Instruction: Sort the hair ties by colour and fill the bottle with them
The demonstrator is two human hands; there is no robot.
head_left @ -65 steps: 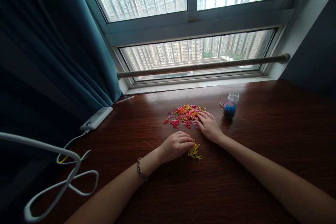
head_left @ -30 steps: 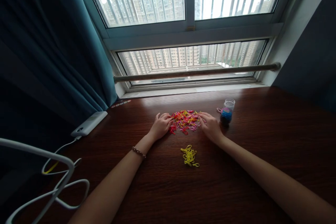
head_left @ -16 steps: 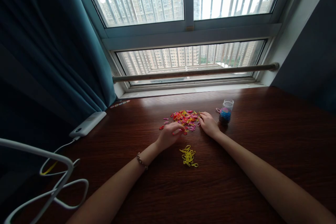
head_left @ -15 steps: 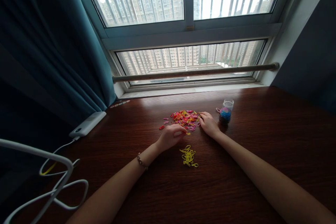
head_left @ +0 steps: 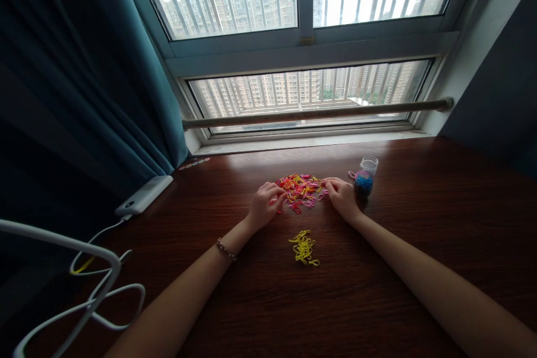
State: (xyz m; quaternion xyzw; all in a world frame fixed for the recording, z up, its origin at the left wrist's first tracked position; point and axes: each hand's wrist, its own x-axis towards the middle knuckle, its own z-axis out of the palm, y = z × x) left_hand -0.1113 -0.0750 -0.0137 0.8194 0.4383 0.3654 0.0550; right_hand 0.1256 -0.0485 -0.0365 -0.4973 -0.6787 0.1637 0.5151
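A loose heap of small rubber bands, red, pink, orange and yellow, lies on the brown wooden table. At the heap's left edge is my left hand, fingers curled and thumb drawn toward them; whatever is between the tips is too small to make out. My right hand rests at the right edge, fingertips close together beside some yellow and pink bands. What they pinch, if anything, cannot be made out. Nearer to me lies a separate pile of yellow rubber bands.
Just right of my right hand stands a clear jar with blue and pink contents, a pink band beside it. At the left lie a white power bank and white cables. A curtain and window bar border the table.
My left hand has moved left and slightly up to the heap's left edge; the yellow band at its fingertips no longer shows. My right hand stays at the right edge. The view has shifted slightly.
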